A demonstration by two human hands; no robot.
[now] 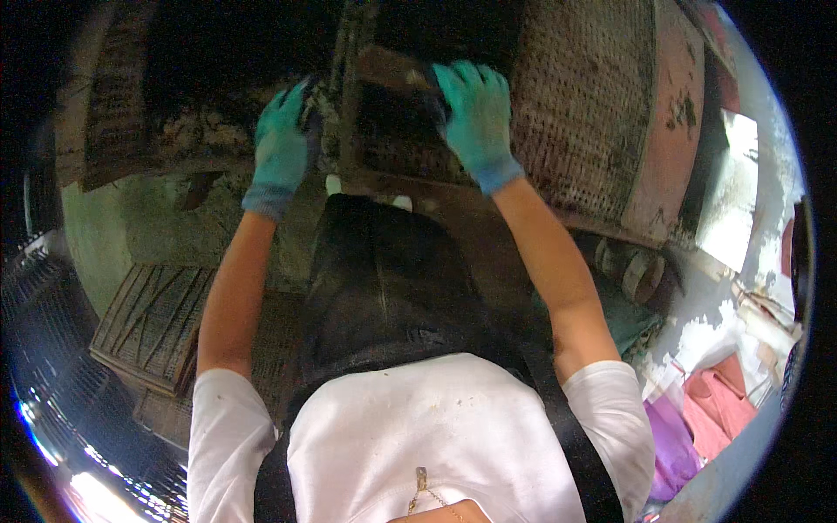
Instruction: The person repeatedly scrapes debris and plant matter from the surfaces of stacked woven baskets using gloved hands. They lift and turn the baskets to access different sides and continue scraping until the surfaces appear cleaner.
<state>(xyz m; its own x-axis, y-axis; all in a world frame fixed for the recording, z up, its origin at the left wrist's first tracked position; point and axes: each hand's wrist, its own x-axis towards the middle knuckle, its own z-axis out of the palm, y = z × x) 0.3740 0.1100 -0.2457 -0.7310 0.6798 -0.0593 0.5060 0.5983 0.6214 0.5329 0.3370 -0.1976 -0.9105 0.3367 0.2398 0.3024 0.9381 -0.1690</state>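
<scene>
My left hand [281, 150], in a teal work glove with a blue-grey cuff, reaches forward over a very dark area. Its fingertips are at the edge of that shadow, beside some pale, rough material [322, 111]. My right hand [477, 121] wears a matching glove, fingers pointing away from me, close to the left side of a large woven or slatted panel [579, 111]. A dark shape lies along the inner side of each glove; whether I grip it is too dark to tell. Between the hands runs an upright wooden bar [348, 131], with a reddish-brown piece [389, 67] to its right.
A wooden-framed mesh panel [153, 327] lies low at the left. Round objects resembling wheels [644, 274] sit under the panel at the right. Pink cloth [722, 405] and a purple item [670, 444] lie at the lower right. White shoe tips [402, 202] show below the hands.
</scene>
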